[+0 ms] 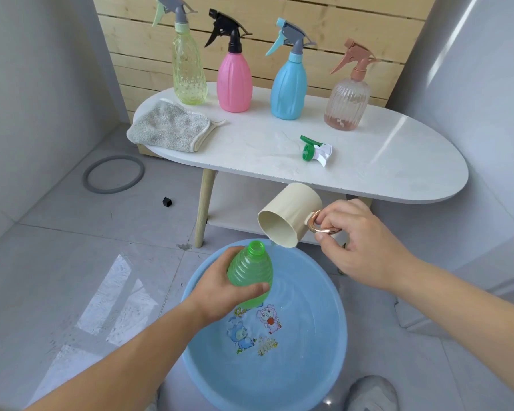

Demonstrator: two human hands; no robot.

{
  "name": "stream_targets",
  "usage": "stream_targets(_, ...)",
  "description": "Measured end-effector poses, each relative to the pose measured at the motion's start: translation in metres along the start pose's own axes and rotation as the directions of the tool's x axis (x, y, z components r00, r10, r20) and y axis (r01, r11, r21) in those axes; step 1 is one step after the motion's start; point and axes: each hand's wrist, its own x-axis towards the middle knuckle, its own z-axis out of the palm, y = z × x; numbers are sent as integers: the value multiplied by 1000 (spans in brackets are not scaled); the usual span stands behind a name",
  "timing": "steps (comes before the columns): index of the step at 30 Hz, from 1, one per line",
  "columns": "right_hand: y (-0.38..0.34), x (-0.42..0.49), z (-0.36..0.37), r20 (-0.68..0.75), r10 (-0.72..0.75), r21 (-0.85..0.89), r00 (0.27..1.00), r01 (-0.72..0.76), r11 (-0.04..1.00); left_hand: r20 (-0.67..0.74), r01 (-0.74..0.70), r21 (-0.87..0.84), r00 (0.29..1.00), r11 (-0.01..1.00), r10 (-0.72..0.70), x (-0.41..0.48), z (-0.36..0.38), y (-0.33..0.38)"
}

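Blue basin on the floor, holding shallow water over printed cartoon figures, with both forearms reaching in above it. The left hand wraps its fingers and thumb round the uncapped green bottle, which is held tilted over the basin's far half with its neck open. The right hand pinches the ring handle of a cream cup, which is tipped with its mouth down-left and its lower lip just right of the neck.

Step in hand, as judged: filling the bottle from the cup. The next move calls for the lip to come squarely over the narrow neck; otherwise the water falls into the basin. The green-and-white spray head lies loose on the white bench, probably to be screwed on afterwards.

Behind stand four capped spray bottles: yellow-green, pink, blue and clear pink. A grey cloth lies at the left end. Nothing blocks the pour, though the bench edge hangs close above the cup.
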Motion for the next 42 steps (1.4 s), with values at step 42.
stream_targets(42,95,46,-124,-45,798,795,601,-462,393,157,-198,41,969,979,190,31,11,179)
